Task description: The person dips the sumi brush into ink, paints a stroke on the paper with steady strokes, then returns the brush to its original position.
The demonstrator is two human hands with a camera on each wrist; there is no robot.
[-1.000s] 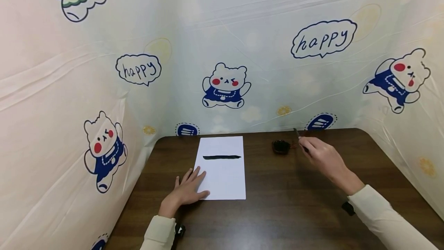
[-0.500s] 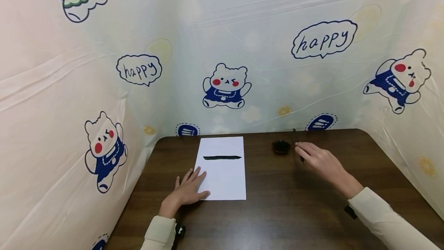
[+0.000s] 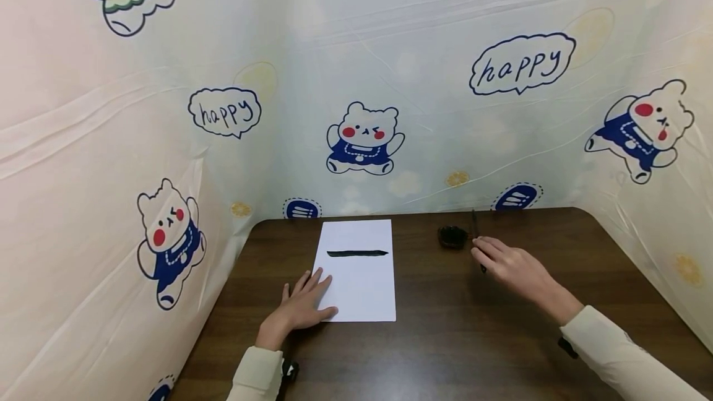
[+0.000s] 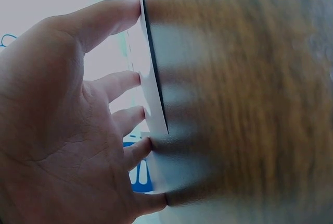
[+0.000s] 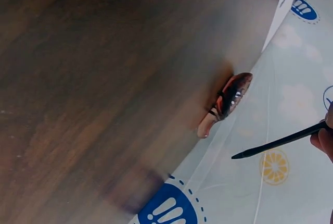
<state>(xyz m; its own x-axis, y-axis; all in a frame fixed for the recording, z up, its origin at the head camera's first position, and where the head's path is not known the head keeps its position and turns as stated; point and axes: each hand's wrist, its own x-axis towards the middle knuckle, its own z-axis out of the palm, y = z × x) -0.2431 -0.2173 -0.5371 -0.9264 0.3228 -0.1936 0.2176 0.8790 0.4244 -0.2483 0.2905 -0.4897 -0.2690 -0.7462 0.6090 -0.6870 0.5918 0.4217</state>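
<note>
My left hand rests with spread fingers on the left edge of a white sheet of paper, partly on the table. Across the upper part of that sheet runs a thick black stroke. In the left wrist view the fingertips touch the paper's edge and the table. My right hand pinches a slim dark brush, held above the table. One brush end points away from me; which end bears the bristles is unclear. Just left of it sits a small dish of dark liquid, with a short handle.
The brown wooden table ends at a printed cloth that hangs at the back and both sides. In the right wrist view the dish shows reddish and glossy near the table edge.
My right hand has come slightly toward me and to the left with the brush, whose lower end now points more downward. The left hand and the paper stay put.
</note>
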